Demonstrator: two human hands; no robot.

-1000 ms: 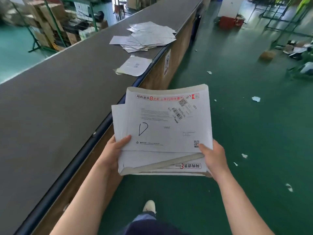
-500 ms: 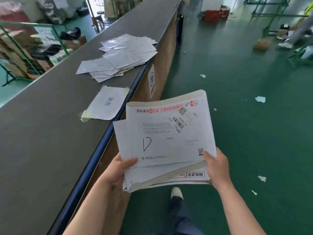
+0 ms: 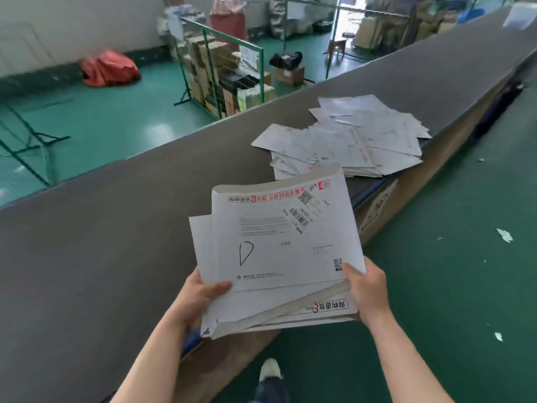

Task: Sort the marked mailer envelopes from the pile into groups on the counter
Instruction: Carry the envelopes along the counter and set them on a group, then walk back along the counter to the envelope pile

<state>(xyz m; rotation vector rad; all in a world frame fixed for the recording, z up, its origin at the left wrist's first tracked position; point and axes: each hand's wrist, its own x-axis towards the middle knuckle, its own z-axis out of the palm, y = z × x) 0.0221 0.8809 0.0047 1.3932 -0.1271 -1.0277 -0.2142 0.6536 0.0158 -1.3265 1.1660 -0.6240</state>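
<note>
Basically both hands, left hand and right hand, grip one stack of mailers, top one marked "D", over the counter edge. One loose envelope pile lies on the counter beyond the stack; nothing between them.

green floor on both sides of the frame, glossier at far left. scattered white paper scraps on the near floor, right. red bag slumped on the far floor near the wall. green metal rack behind, packed with flattened cardboard. black item on a cardboard box just beside the rack. more stacked cardboard at far right, blurred. one white shoe at bottom edge.
</note>
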